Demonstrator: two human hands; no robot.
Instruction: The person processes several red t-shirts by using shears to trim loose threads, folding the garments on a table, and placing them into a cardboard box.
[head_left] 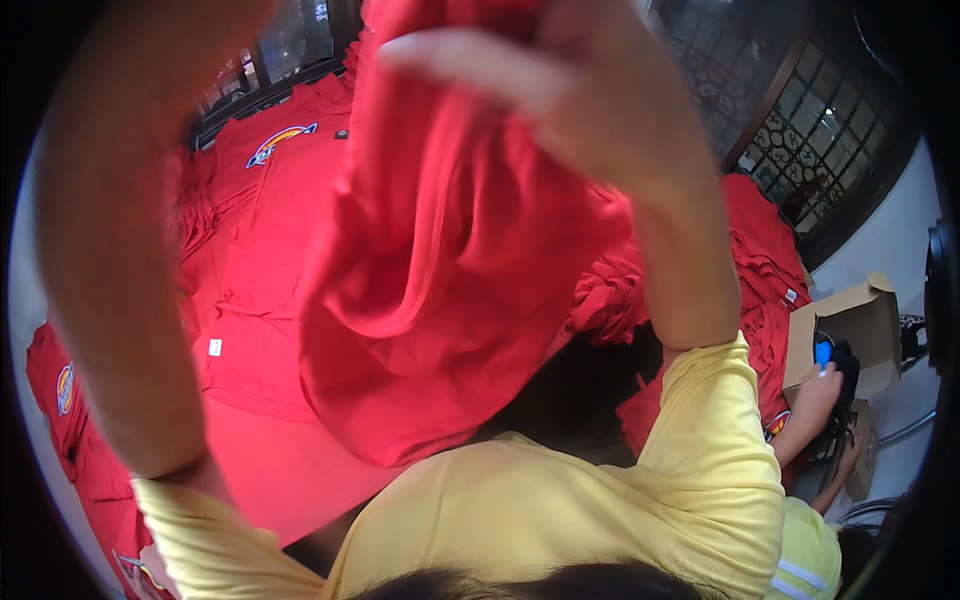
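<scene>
A red shirt (440,250) hangs raised in front of me, bunched in loose folds, its upper end cut off by the top edge. My right hand (530,85), blurred by motion, grips its upper part, with one long finger or thumb stretched leftward across the cloth. On the left my bare forearm rises past the top edge, so my left hand is out of sight. Behind and below the raised shirt lie more red shirts (265,240), flat and overlapping, one with a colourful chest emblem (280,145).
At right, another person's hand (815,400) reaches to an open cardboard box (850,335) with dark and blue things in it. More red shirts (765,260) are heaped beside it. A window with a dark ornamental grille (820,140) stands behind. Scissors (130,565) show at lower left.
</scene>
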